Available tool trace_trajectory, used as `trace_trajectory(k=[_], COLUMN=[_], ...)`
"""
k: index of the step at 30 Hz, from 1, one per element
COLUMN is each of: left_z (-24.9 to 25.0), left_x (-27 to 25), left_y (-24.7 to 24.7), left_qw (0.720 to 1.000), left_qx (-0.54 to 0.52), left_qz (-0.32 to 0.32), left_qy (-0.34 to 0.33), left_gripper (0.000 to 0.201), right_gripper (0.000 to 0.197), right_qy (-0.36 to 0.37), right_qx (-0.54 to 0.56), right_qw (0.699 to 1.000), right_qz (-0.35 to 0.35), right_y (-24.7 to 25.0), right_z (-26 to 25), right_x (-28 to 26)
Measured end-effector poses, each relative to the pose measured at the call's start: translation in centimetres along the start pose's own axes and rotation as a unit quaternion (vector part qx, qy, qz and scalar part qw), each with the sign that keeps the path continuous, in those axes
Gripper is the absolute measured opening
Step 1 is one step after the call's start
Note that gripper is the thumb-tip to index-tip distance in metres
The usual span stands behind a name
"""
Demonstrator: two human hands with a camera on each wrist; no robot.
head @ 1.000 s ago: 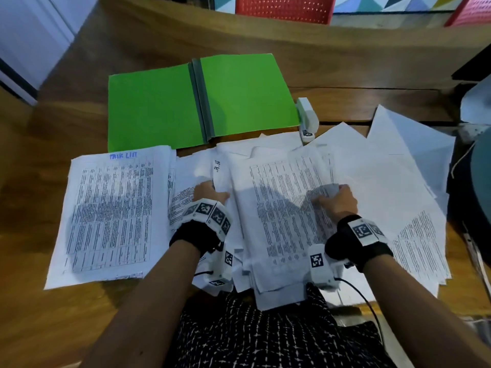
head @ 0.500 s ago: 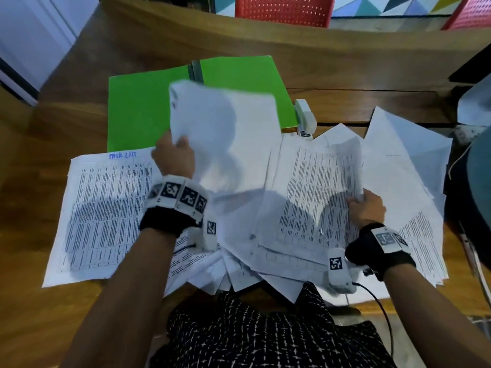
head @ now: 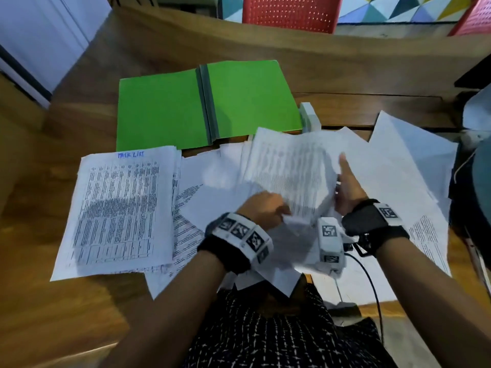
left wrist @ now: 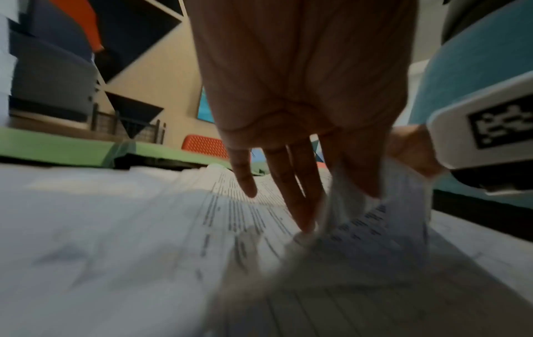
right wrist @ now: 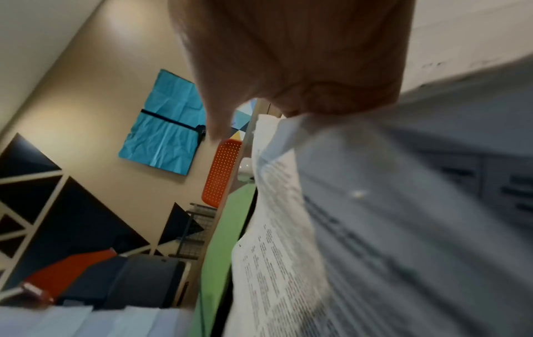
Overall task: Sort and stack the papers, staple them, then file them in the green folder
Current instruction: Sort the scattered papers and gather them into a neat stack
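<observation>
The green folder (head: 164,110) lies open at the back of the table (head: 66,314), and a white stapler (head: 309,115) peeks out at its right edge. A squared stack headed "TASK LIST" (head: 117,208) lies at the left. My right hand (head: 348,192) holds a bundle of printed sheets (head: 289,171) by its right edge, tilted up off the pile, thumb raised. My left hand (head: 263,208) pinches the bundle's lower left corner. In the left wrist view the fingers (left wrist: 303,205) reach down onto the papers. More loose papers (head: 411,168) lie spread at the right.
Red chairs (head: 289,11) stand beyond the table's raised wooden back edge. A teal object (head: 483,181) sits at the far right. A black cable (head: 372,282) runs from my right wrist over the papers near the front edge.
My left hand has let go of the sheet it lifted over the folder and come back to the centre. My right hand has tipped its bundle up and moved it toward the middle.
</observation>
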State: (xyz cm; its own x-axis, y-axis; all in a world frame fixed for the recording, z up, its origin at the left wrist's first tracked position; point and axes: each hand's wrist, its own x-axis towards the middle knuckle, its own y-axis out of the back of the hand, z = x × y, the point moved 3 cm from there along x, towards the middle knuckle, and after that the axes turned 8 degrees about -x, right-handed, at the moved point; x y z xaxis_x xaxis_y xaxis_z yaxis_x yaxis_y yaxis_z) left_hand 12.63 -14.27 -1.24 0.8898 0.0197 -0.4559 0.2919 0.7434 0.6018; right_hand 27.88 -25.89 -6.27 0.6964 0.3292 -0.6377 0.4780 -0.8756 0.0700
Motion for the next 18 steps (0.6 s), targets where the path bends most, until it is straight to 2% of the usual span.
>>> trace_trajectory(k=[2,3,4,5,6,7,9,10,12,15,17,18], left_z=[-0.9,-1.6,-2.1,-3.0,-4.1,-5.6,-8.3,-9.4,-10.2,-11.4,-11.4,-11.4], left_x=[0.1,0.2,-0.1,-0.2,-0.3,-0.5,-1.9,-2.6,-3.7,-3.2,-2.6,-2.2], left_y=[-1.8,-2.1,-1.9,-1.4,-0.4,0.6,2.3,2.5,2.3,1.5,1.4,1.5], left_qw=[0.999,0.997,0.994,0.992,0.989,0.980,0.935,0.908,0.886,0.885,0.903,0.910], left_qx=[0.004,-0.029,-0.067,-0.097,-0.113,-0.120,-0.094,-0.074,-0.046,-0.045,-0.072,-0.090], left_qz=[-0.046,-0.063,-0.067,-0.042,0.013,0.089,0.228,0.259,0.257,0.232,0.206,0.208], left_qy=[0.014,0.028,0.049,0.067,0.091,0.130,0.257,0.320,0.383,0.402,0.371,0.347], left_gripper=[0.044,0.050,0.059,0.068,0.080,0.092,0.096,0.095,0.096,0.095,0.080,0.069], right_gripper=[0.034,0.025,0.027,0.040,0.050,0.052,0.039,0.037,0.040,0.025,0.025,0.027], right_qy=[0.020,0.030,0.030,0.031,0.034,0.041,0.049,0.050,0.058,0.074,0.078,0.079], right_qx=[-0.141,-0.201,-0.238,-0.272,-0.308,-0.348,-0.395,-0.407,-0.433,-0.471,-0.469,-0.454], right_qw=[0.990,0.978,0.969,0.959,0.946,0.929,0.905,0.897,0.879,0.851,0.858,0.871], right_qz=[0.021,0.045,0.059,0.076,0.096,0.119,0.153,0.166,0.192,0.218,0.192,0.169], right_y=[0.6,0.9,1.2,1.6,1.9,2.2,3.0,3.3,4.0,4.8,5.2,5.3], right_z=[0.9,1.2,1.6,1.8,1.8,1.6,1.0,0.6,-0.2,-0.7,-0.3,0.2], right_x=[1.9,2.1,2.3,2.3,1.9,1.5,0.8,0.2,-0.4,-0.8,-0.5,-0.1])
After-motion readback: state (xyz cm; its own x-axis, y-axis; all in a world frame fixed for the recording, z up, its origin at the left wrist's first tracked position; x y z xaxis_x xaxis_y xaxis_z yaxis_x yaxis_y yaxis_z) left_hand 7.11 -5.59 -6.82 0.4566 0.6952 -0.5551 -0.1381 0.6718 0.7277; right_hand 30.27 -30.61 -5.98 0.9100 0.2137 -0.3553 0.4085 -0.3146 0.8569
